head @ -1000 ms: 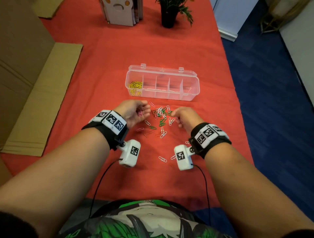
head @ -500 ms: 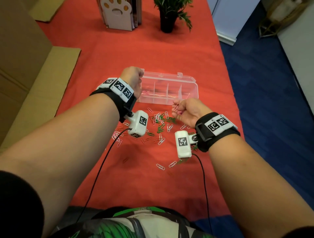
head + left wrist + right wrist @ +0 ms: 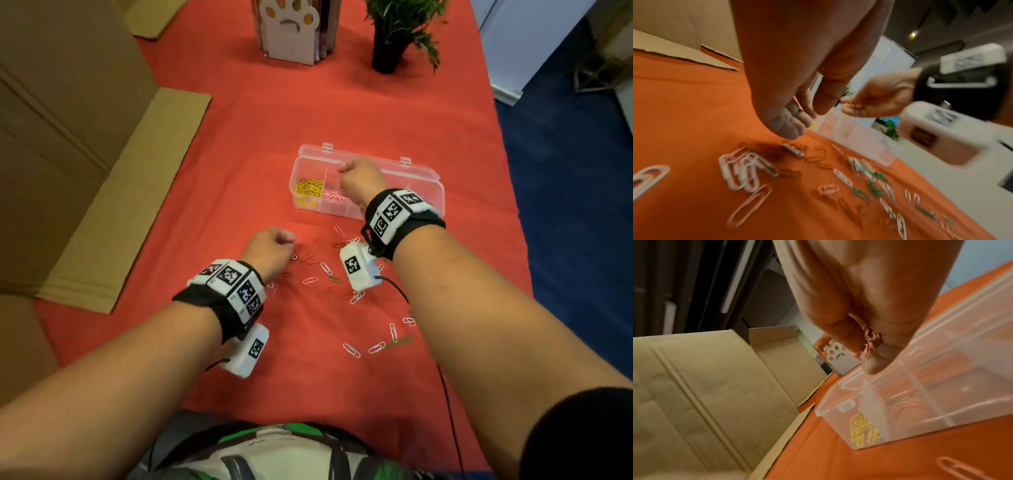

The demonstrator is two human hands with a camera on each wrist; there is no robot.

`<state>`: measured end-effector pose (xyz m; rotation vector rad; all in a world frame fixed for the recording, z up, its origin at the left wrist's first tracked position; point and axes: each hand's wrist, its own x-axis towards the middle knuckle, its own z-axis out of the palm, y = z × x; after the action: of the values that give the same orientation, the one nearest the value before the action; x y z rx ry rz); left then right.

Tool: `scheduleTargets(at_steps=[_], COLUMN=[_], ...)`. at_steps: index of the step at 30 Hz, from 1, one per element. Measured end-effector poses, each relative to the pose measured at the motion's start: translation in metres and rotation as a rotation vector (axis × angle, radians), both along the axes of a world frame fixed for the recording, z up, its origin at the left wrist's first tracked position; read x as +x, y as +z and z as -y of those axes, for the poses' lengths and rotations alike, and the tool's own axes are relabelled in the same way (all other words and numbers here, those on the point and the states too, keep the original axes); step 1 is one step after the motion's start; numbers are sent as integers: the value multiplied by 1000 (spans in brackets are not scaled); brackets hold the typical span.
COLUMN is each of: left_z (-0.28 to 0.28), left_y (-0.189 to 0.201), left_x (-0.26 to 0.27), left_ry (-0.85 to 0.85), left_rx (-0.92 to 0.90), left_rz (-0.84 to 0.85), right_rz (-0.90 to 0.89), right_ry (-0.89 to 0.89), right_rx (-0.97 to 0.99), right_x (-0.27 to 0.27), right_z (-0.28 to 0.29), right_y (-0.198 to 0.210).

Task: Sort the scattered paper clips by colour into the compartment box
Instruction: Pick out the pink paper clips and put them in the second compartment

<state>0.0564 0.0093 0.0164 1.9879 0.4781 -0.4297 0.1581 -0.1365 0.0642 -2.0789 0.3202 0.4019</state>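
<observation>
The right hand (image 3: 359,183) is above the clear compartment box (image 3: 424,181), fingers pinched on a few pink paper clips (image 3: 869,339), over the 2nd compartment from the left, where pink clips (image 3: 332,195) lie. Yellow clips (image 3: 308,190) fill the leftmost one. The left hand (image 3: 270,251) is low over the scattered paper clips (image 3: 325,269) on the red tabletop (image 3: 239,144), fingers curled; I cannot tell if it holds sth.

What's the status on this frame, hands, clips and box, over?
Right hand over compartment box, pinching pink clips. Left hand down at scattered clips, grip unclear. Yellow clips in end compartment, pink next door. Nothing in the way.
</observation>
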Motion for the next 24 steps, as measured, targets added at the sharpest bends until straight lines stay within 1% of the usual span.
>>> scheduleTargets(at_steps=[2,5,7,9,11,12,14,16,18,22,24], left_z=[-3,-4,-4,-2,2,4,8,11,14,19,20], left_y=[-4,-10,-13,-13,-13,-13,-14,-15,-16,-19,-21], left_x=[-10,-20,-25,-28,-30,-29,-28,-28,-27,-26,-26], left_ry=[-28,-117,-188,-269,-348,-378,-433,-490,-531,-566,-592], left_rx=[41,111,168,231,289,308,347,402,451,487,516], left_rz=[14,15,32,60,89,101,125,148,143,145,145], right_rz=[-4,-40,-7,28,30,20,-20,-33,-19,47,79], right_ry=[83,173,168,107,65,93,202,321,360,313,326], right_rx=[-70,-185,-215,-176,-124,-147,-292,-486,-579,-550,-542], right_x=[5,7,7,0,-13,-22,-46,-68,-83,-99,-102], right_z=[-8,-11,-7,2,13,19,29,34,33,26,25], right_y=[4,15,17,17,9,5,-7,-23,-39,-63,-68])
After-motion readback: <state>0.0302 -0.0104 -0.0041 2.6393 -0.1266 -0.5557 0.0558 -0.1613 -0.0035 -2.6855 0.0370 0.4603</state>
